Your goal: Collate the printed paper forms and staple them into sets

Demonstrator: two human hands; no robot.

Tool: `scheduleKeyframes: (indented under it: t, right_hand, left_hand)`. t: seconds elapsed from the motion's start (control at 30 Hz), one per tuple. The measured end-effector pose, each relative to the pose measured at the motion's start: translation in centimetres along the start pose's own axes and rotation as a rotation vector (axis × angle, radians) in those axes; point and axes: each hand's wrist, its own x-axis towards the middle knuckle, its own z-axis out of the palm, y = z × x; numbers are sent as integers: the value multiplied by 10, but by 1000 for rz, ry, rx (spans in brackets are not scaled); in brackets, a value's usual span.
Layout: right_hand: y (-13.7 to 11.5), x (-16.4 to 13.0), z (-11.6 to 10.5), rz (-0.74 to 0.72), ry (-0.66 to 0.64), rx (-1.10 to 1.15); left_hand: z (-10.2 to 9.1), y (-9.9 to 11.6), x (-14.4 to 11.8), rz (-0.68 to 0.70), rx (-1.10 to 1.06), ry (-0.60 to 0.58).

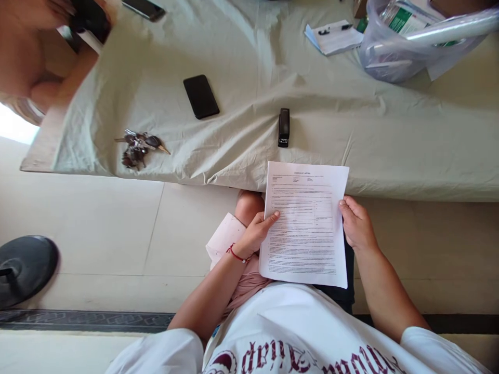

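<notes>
A stack of printed paper sheets (304,234), with small dense text and a ruled box, is held over my lap, its top edge overlapping the table's front edge. My left hand (259,228) grips the left side, thumb on top and fingers hidden beneath. On the opposite edge, my right hand (356,221) pinches the sheets between thumb and fingers. Just beyond the top of the paper lies a black stapler (284,128) on the cloth-covered table (241,140).
A black phone (201,96) and a bunch of keys (140,148) lie left on the table. Another phone (144,9) is farther back. A translucent basket (390,65) and a small notepad (333,39) are at back right. Another person's arm (70,78) rests at upper left.
</notes>
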Motion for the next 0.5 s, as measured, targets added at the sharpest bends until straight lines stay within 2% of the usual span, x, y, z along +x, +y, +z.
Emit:
scheduleKeyframes:
  t: [0.13, 0.27, 0.5]
  right_hand:
    - [-1, -2, 2, 47, -6, 118]
    - [2, 1, -1, 20, 37, 64]
    - [12, -1, 0, -28, 124, -41]
  left_hand:
    - [-2, -4, 4, -19, -66, -6]
    - [-2, -5, 6, -45, -81, -6]
    - [5, -1, 6, 78, -92, 154]
